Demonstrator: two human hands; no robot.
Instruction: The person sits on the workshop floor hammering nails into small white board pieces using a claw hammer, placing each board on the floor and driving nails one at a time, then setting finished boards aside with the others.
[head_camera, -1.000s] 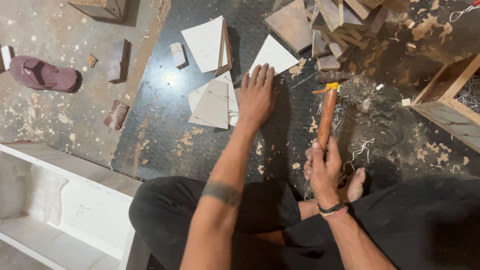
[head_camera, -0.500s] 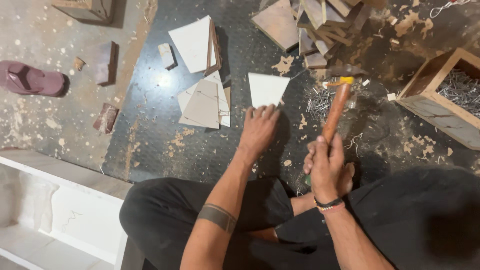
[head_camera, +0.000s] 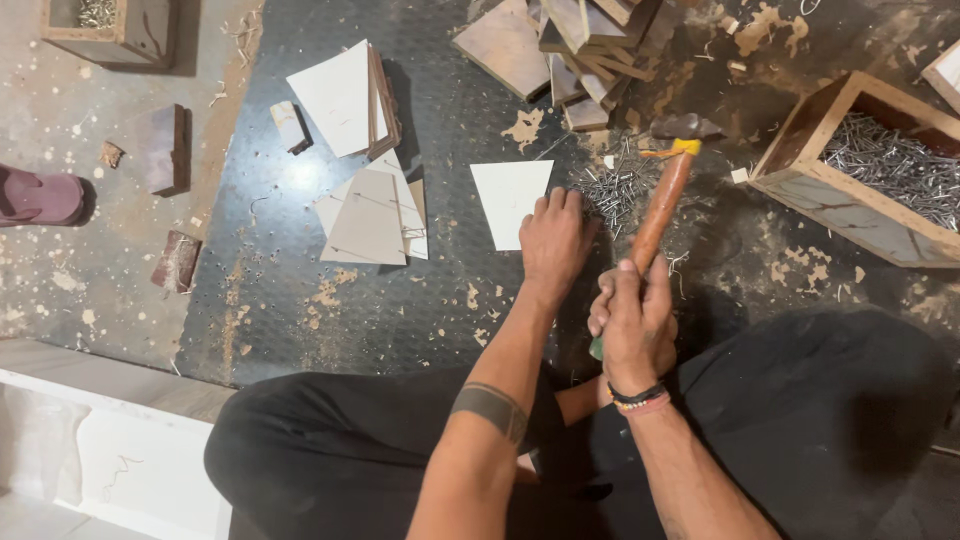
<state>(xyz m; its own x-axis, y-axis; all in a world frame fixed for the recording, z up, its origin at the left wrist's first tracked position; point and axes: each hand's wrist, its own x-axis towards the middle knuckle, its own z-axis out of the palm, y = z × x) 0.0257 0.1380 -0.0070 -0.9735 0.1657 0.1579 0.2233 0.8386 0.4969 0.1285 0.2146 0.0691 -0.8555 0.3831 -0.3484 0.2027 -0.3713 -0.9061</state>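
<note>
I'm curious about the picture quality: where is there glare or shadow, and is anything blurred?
Head view: a bright glare patch on the dark metal floor plate; the left hand and the right hand, which holds the hammer, look sharp; hard shadows fall right of the white boards; the nail box is evenly lit.

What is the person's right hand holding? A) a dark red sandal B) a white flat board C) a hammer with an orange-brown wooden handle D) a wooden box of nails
C: the right hand is wrapped around the lower end of the hammer with an orange-brown wooden handle, whose head points up toward the loose nails on the floor.
</note>
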